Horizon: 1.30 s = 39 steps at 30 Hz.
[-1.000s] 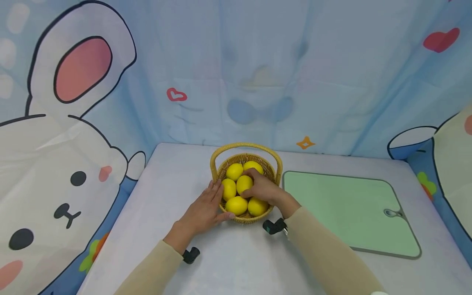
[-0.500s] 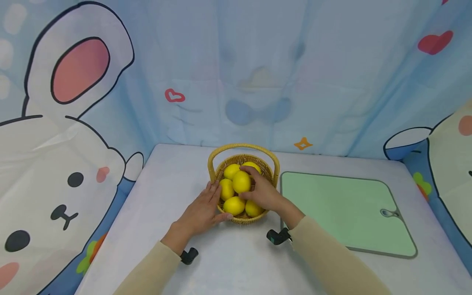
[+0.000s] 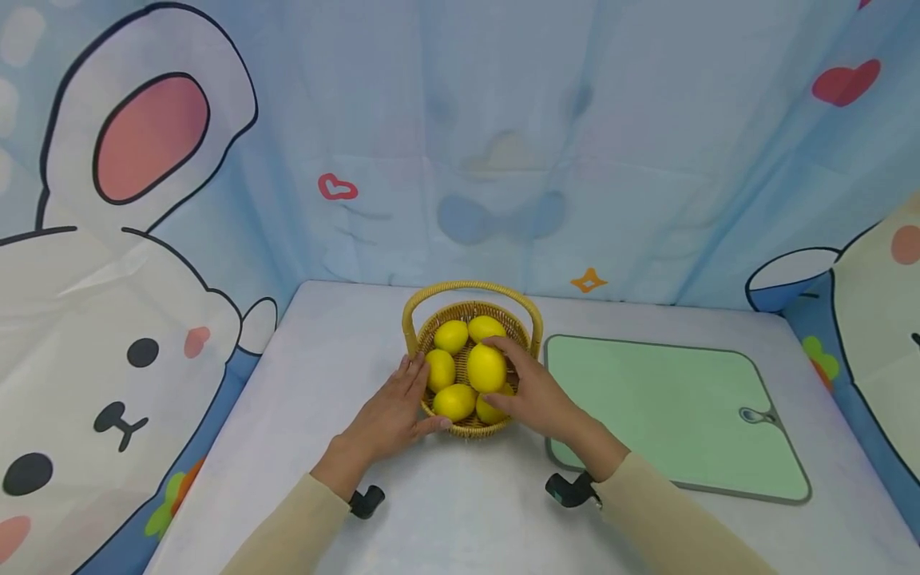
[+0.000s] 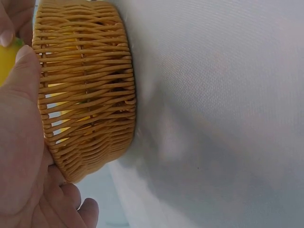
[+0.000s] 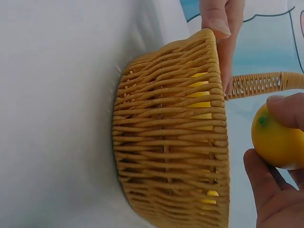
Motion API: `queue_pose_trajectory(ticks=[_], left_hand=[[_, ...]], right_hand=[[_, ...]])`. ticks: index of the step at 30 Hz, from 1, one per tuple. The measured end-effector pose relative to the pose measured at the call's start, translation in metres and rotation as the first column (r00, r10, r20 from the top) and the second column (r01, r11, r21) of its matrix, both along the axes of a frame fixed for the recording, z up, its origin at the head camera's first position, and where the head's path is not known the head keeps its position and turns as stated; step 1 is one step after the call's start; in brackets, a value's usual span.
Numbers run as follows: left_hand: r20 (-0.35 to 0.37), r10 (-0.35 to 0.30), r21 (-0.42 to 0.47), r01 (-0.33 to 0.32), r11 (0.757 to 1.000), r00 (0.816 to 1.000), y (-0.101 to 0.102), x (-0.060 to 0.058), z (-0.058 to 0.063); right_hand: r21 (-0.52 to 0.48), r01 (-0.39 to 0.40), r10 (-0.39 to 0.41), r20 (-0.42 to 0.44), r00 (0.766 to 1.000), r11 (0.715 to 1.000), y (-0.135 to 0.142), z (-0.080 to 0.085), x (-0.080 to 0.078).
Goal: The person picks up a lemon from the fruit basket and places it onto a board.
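A yellow lemon is pinched between the thumb and fingers of my right hand. In the right wrist view this lemon is raised clear of the rim, its green tip showing. Below it, a round wicker basket holds several more lemons. My left hand rests against the basket's left side, fingers extended and thumb along the front rim. The left wrist view shows the left hand touching the woven wall.
The basket's tall arched handle rises behind the lemons. To the right a pale green cutting board lies flat on the white table. A printed blue curtain hangs behind the table.
My right hand has taken a middle lemon from among the others, lifted it and moved slightly right with it. My left hand has kept its place at the basket.
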State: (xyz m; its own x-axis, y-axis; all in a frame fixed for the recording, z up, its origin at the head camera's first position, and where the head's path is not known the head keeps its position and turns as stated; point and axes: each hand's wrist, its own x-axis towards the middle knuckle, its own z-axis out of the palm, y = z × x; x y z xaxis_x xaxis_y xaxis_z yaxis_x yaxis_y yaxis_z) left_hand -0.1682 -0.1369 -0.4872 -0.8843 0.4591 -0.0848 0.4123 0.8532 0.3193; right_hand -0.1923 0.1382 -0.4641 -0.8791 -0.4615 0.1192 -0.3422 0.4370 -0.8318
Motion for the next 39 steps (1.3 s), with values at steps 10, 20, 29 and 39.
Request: queue_pose_trajectory(ticks=[10, 20, 29, 39], left_hand=[[0.000, 0.002, 0.011, -0.002, 1.000, 1.000, -0.001, 0.001, -0.001], [0.007, 0.006, 0.005, -0.006, 1.000, 1.000, 0.000, 0.001, 0.000], [0.015, 0.000, 0.009, 0.000, 1.000, 1.000, 0.000, 0.000, 0.000], [0.011, 0.004, -0.009, -0.004, 1.000, 1.000, 0.000, 0.000, 0.000]], right_hand=[[0.032, 0.042, -0.039, -0.097, 0.994, 0.999, 0.043, 0.009, 0.026], [0.085, 0.229, -0.226, -0.044, 0.973, 0.970, 0.112, 0.000, 0.004], [0.119, 0.250, -0.260, 0.071, 0.963, 0.961, 0.146, -0.028, -0.026], [0.167, 0.212, -0.230, 0.097, 0.968, 0.963, 0.154, -0.051, -0.044]])
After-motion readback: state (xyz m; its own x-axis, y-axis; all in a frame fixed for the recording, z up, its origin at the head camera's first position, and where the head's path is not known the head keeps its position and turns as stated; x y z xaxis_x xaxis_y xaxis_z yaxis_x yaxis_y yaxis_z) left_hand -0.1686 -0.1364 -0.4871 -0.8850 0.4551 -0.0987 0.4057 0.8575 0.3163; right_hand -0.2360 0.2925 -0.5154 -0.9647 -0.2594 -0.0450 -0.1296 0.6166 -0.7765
